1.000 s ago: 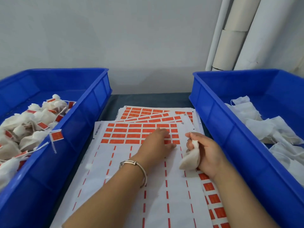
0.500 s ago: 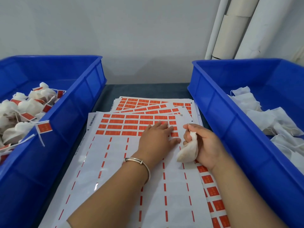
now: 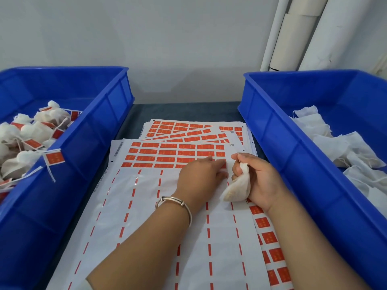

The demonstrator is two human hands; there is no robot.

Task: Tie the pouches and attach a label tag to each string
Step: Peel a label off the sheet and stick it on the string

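My right hand (image 3: 260, 181) clenches the pouch (image 3: 237, 190) (string up) — ready — while my left hand's (image 3: 202, 176) flat fingertips (image 3: 219, 163) pick at a label (image 3: 222, 161).

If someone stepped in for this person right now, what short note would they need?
Right hand grips one white pouch, pinching its string. Left hand lies on the top label sheet, fingertips at the last row of red labels.
Done: tagged pouches fill the left bin.
Left: tag this pouch, then the untagged pouches in the right bin.
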